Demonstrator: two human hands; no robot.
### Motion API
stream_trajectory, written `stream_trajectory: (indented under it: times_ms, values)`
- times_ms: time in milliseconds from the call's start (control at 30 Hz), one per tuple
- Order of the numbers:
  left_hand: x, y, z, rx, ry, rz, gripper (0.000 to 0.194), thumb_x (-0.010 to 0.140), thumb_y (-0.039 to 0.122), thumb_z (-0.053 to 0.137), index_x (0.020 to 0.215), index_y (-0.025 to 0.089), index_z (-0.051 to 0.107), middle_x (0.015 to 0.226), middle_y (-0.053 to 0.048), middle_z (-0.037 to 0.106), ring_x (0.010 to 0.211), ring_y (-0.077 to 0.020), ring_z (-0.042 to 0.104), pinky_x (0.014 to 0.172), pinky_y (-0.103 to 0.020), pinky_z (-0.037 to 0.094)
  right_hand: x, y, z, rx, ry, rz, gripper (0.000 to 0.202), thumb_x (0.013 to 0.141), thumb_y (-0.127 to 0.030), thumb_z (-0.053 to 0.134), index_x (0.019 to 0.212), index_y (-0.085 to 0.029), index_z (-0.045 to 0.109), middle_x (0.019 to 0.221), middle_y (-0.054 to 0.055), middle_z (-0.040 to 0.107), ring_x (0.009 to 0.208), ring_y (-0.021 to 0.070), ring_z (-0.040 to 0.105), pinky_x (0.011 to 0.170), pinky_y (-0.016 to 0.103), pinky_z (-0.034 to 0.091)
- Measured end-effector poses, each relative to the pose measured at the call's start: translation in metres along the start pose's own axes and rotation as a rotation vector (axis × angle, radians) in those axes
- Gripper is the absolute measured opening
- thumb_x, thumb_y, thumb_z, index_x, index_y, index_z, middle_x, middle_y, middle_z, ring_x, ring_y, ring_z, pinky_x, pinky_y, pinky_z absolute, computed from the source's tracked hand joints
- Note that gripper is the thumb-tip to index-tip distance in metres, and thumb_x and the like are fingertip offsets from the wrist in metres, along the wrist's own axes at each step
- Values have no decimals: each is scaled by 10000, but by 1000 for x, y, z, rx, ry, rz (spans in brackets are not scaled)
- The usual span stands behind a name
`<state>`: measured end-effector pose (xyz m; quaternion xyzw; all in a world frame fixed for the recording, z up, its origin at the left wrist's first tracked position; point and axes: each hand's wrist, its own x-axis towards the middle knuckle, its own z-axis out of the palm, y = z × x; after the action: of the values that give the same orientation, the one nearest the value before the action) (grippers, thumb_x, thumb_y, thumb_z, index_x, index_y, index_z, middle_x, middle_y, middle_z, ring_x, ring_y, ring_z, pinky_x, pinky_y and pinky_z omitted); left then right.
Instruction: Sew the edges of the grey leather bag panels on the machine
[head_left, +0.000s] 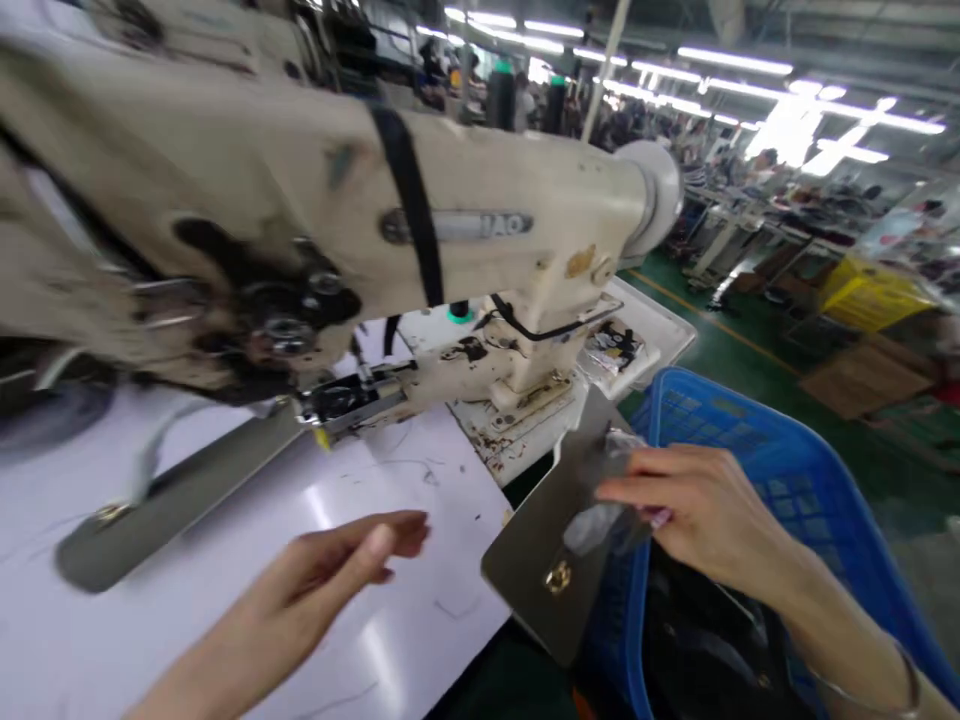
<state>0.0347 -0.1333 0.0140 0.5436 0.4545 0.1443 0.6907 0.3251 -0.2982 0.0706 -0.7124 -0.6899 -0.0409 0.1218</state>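
My left hand (330, 575) hovers over the white table sheet with its fingers curled loosely and nothing between them. At the right, my right hand (686, 495) pinches a crumpled clear plastic piece (596, 525). Beneath that plastic, a grey-green flat panel (525, 570) with a gold clasp (558, 577) leans between the table and the blue basket (806, 440). Another grey-green strip (195, 490) with a gold fitting lies at the left, one end by the needle area of the sewing machine (315, 180).
The machine's arm spans the upper left, with its handwheel (656, 195) at the right end. Dark items (712, 640) lie in the blue basket. Behind it are a cardboard box (866, 375), a yellow crate (874, 290) and green floor. Distant people sit among work tables.
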Motion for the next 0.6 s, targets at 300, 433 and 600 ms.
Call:
stream_trajectory:
  times_ms: [300,433,600]
  values:
    - [-46,-33,9,-501,-65,-307,492,648,243,827,1105,141,677,864,-64,759,770,-243,709,710,-312,542,84,-131,36,204,22,-796,130,951,-199,555,847,-186,633,855,5,649,674,152,529,594,320,355]
    - [-58,-60,-13,-479,94,-81,377,657,312,842,980,159,721,931,-63,767,833,-261,711,736,-324,558,86,-153,67,579,311,-614,301,946,-171,536,1230,-210,628,1266,67,632,726,116,608,614,258,459]
    - [-59,-78,-39,-579,325,-6,392,615,371,874,911,157,732,942,-87,771,924,-305,712,799,-364,582,71,-160,117,978,310,69,278,874,-246,660,1147,-220,707,972,52,708,512,93,489,465,219,409]
